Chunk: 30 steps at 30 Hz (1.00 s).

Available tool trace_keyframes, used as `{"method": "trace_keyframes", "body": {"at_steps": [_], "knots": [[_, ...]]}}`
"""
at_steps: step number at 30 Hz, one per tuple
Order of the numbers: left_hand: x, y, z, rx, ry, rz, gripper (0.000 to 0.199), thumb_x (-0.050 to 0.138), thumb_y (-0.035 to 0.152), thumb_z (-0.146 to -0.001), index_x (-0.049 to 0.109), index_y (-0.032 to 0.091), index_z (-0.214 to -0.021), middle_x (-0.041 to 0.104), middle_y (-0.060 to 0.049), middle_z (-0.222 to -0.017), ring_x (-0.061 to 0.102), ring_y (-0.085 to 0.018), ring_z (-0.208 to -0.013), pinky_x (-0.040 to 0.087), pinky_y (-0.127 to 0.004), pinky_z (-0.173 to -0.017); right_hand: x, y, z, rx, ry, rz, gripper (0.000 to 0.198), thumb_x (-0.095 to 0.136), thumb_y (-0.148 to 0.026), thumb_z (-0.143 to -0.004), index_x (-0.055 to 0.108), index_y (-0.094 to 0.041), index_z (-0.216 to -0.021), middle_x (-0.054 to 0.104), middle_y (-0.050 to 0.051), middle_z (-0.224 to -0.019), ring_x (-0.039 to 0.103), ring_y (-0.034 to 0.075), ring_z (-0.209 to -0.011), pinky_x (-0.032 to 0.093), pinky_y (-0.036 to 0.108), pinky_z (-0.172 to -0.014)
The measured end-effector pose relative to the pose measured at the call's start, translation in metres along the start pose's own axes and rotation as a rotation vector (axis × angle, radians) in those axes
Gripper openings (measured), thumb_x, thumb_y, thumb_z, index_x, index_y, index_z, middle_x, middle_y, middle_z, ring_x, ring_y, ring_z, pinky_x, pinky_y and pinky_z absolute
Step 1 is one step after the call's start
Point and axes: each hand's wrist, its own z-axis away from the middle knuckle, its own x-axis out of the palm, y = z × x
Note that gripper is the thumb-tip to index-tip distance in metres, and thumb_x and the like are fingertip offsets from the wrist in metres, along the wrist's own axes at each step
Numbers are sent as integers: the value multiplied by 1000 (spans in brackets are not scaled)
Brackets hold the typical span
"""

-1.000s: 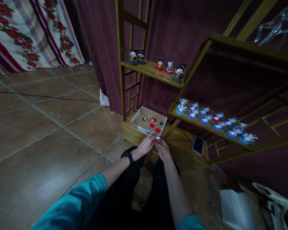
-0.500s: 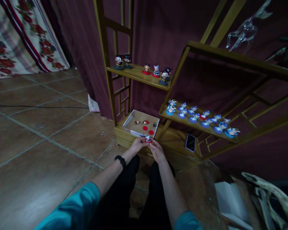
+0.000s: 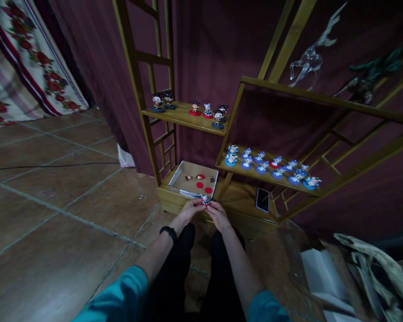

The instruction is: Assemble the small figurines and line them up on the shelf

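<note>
Between my two hands is a small figurine (image 3: 205,200) with a pale head, a dark body and a red round base. My left hand (image 3: 191,209) grips its left side and my right hand (image 3: 217,213) its right side, fingers closed at the base. Just beyond them sits an open shallow cardboard box (image 3: 178,182). In it lie several small dark figurine pieces and red discs, among them a red disc (image 3: 208,190) near the right wall. The hands are just in front of the box's near wall.
A wooden display shelf (image 3: 184,117) carries several dark-haired figurines. The lower right shelf holds rows of blue and purple figurines (image 3: 246,163). A phone (image 3: 262,200) lies on the base board. Higher up stands a clear glass horse (image 3: 307,62). White boxes (image 3: 324,273) are on the floor at right.
My view has shifted, so the shelf appears lower and further left. Both hands still hold the figurine in front of the box.
</note>
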Motion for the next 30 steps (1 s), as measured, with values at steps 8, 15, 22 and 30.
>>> {"method": "trace_keyframes", "body": {"at_steps": [8, 15, 22, 30], "knots": [[0, 4, 3, 12, -59, -82, 39, 73, 27, -55, 67, 11, -90, 67, -8, -86, 59, -17, -79, 41, -29, -78, -3, -10, 6, 58, -39, 38, 30, 71, -22, -56, 62, -17, -84, 67, 4, -91, 60, 16, -90, 40, 37, -91], [-2, 4, 2, -16, -119, -96, 40, 72, 25, -55, 66, 11, -92, 67, -8, -89, 59, -19, -84, 38, -33, -86, -3, -16, 11, 122, -95, 46, 39, 72, -20, -54, 62, -18, -92, 66, 5, -98, 58, 17, -97, 36, 38, -94], [-2, 4, 1, -29, -137, -89, 43, 75, 23, -52, 65, 11, -93, 67, -8, -89, 60, -19, -82, 39, -35, -86, -5, -18, 12, 150, -112, 54, 40, 72, -19, -53, 62, -18, -91, 66, 6, -99, 59, 18, -95, 39, 37, -92], [2, 9, 0, -35, -90, -49, 46, 77, 20, -47, 64, 12, -91, 66, -7, -84, 60, -17, -78, 41, -33, -81, -6, -20, 9, 136, -89, 54, 41, 73, -20, -52, 62, -18, -91, 65, 6, -99, 59, 19, -95, 40, 37, -91]]}}
